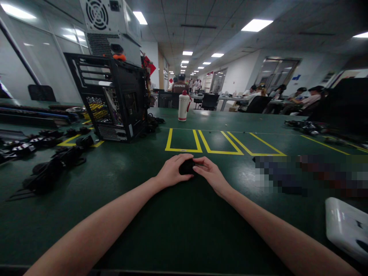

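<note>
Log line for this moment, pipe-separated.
left hand: curled around black object | right hand: at its right edge | ahead: yellow tape, bottle

Ceiling panels [257, 25] glare above a dim, shadowy tabletop [184, 222].

Left hand [171, 170] cupped beside right hand [212, 174]

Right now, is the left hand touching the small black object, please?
Touching: the head view shows the left hand curled around the small black object, fingers along its far side, thumb near.
</note>
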`<state>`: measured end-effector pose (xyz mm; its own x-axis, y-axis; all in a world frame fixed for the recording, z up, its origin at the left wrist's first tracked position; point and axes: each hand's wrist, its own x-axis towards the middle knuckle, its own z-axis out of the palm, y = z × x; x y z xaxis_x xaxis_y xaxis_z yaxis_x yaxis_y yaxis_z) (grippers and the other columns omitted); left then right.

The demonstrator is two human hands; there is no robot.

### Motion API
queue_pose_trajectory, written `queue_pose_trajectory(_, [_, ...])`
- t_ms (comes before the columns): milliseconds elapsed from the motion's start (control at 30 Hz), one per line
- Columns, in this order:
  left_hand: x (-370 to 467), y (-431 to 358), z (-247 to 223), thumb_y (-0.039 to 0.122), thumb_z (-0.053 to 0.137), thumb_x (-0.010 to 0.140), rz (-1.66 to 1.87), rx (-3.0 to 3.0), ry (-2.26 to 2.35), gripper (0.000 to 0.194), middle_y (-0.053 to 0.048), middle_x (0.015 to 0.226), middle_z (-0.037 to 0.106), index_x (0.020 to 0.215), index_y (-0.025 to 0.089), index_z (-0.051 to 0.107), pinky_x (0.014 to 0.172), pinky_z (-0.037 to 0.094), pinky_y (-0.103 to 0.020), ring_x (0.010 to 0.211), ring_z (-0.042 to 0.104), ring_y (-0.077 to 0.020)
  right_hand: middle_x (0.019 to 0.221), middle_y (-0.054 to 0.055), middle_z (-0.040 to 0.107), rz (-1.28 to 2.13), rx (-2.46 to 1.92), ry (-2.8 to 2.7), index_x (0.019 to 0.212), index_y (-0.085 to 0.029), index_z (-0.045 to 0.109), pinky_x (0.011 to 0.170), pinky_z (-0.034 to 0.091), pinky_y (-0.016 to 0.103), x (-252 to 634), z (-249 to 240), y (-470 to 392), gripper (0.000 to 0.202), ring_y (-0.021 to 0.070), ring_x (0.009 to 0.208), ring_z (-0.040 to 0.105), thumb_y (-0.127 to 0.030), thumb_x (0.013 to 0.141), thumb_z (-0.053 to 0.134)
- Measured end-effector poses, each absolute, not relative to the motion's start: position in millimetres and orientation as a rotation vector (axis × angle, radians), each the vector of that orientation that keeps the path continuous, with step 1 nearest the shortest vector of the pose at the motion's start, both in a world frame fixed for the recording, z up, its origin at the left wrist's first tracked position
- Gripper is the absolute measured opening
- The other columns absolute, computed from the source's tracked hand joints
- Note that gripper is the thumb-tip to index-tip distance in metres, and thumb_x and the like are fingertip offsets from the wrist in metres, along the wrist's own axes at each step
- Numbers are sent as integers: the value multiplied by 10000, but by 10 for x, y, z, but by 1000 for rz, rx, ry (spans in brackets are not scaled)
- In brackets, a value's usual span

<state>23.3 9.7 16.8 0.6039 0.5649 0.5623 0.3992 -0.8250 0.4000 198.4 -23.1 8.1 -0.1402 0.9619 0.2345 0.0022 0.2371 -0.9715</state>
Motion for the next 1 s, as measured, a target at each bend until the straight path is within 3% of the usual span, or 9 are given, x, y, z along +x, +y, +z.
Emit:
queue_pose_trajectory(200, [233,96,167,315,643,672,1041,2580,791,589,-35,1204,511,1200,261,387,945,400,-389,1110,484,-204,1043,41,602,1176,-1031,-1407,1044,-210,544,921,415,385,2015,72,-158,394,177,974,576,-226,663,642])
queue_pose_trajectory(667, [206,112,150,515,582,674,842,2198,985,579,-76,1111,581,1159,220,474,746,496,-373,938,582,-233,1124,33,602,1304,-1014,-1519,1097,-240,556,945,407,424,2052,60,-177,455,200,1027,567,-192,655,653])
queue_pose_trajectory(867, [201,94,157,496,616,649,804,2149,951,663,-84,1186,527,1225,235,415,796,477,-395,1020,538,-249,1140,46,591,1214,-1080,-1542,1103,-221,558,978,368,407,2059,85,-184,365,190,1064,539,-255,740,576])
queue_pose_trajectory(1000, [224,97,160,484,654,613,788,2175,945,710,-84,1214,503,1233,238,410,878,433,-407,1067,508,-255,1086,60,606,1179,-1101,-1549,1089,-194,549,953,387,395,2059,65,-155,365,186,1026,555,-238,728,589])
